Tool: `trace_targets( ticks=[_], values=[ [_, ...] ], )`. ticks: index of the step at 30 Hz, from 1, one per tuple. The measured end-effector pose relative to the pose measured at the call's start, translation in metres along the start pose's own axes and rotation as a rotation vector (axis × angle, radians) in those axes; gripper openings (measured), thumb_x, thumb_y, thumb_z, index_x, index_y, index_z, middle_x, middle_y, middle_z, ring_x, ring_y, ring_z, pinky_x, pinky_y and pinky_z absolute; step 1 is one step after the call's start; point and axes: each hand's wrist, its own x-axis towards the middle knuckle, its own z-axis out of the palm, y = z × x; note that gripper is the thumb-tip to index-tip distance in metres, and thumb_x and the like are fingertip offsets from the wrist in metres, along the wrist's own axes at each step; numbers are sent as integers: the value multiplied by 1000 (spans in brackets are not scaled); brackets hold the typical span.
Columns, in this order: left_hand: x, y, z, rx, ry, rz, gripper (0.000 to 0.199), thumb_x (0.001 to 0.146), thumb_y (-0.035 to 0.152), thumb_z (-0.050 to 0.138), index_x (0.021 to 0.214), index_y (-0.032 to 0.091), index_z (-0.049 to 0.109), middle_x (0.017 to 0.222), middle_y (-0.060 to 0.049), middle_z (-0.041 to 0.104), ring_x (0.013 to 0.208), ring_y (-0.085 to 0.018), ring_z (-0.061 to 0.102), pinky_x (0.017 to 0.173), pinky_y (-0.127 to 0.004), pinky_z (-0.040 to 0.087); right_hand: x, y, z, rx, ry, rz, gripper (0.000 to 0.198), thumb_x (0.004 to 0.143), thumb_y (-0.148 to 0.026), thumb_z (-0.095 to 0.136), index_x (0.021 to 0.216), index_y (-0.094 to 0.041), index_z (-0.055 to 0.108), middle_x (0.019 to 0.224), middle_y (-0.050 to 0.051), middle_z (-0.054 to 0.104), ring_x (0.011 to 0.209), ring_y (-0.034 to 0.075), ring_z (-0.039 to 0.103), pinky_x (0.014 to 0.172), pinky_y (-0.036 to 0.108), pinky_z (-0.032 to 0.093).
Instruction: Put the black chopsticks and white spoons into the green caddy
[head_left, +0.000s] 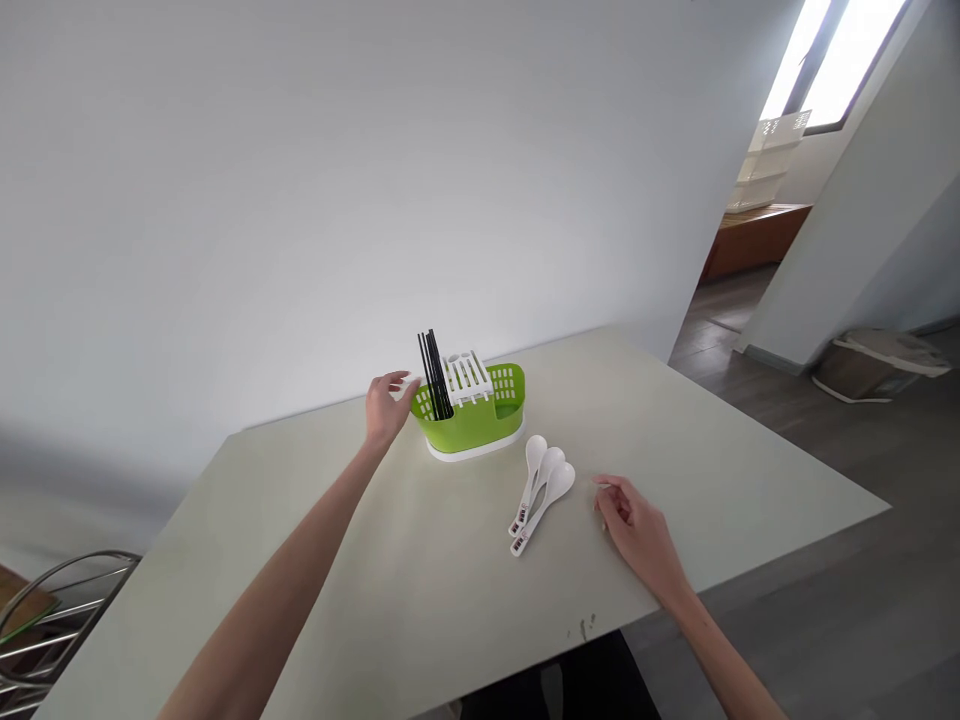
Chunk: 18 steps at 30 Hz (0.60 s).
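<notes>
My right hand (634,525) rests low over the table (442,600), fingers loosely curled around nothing, just beside three white spoons (553,488). They lie overlapping, handles towards me, so lifting them by the handles one at a time would suit better than scooping the pile. Beyond them, my left hand (386,408) is at the left end of the green basket (469,432), thumb and fingers parted with nothing visibly between them; I cannot tell whether the thumb touches the rim. A light touch there is best, since a shove could slide it. Black chopsticks (435,380) lean slightly in its left end, beside the white rack (466,378). Farther back stands the wall (375,200).
</notes>
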Motion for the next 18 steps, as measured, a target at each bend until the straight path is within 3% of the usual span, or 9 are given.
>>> trace_targets(
  ticks=[4, 8, 13, 18],
  values=[
    [-47, -29, -10, -99, 109, -212, 48, 96, 56, 54, 117, 15, 65, 124, -17, 68, 106, -24, 66, 88, -35, 53, 0, 0, -1, -5, -2, 5, 43, 99, -56, 44, 114, -22, 65, 82, 4, 71, 67, 22, 63, 67, 34, 48],
    [-106, -69, -29, -57, -5, -373, 53, 92, 63, 54, 114, 16, 64, 108, -13, 72, 93, -25, 69, 83, -37, 54, 5, 3, 0, -39, 2, -25, 44, 99, -57, 44, 115, -22, 65, 86, 5, 72, 75, 23, 67, 72, 36, 50],
    [-148, -92, -70, 11, -115, -336, 51, 91, 67, 52, 103, 20, 69, 85, -4, 71, 83, -24, 66, 78, -34, 51, 25, -3, 1, -235, -61, -22, 42, 99, -56, 46, 119, -24, 64, 97, 5, 76, 82, 23, 69, 76, 35, 49],
    [-162, -92, -93, -15, -129, -313, 48, 93, 65, 50, 92, 21, 69, 81, -3, 71, 81, -22, 66, 76, -31, 51, 47, -18, 8, -413, -165, -5, 37, 98, -53, 49, 100, -23, 70, 95, 8, 78, 88, 24, 70, 73, 32, 45]
  ],
)
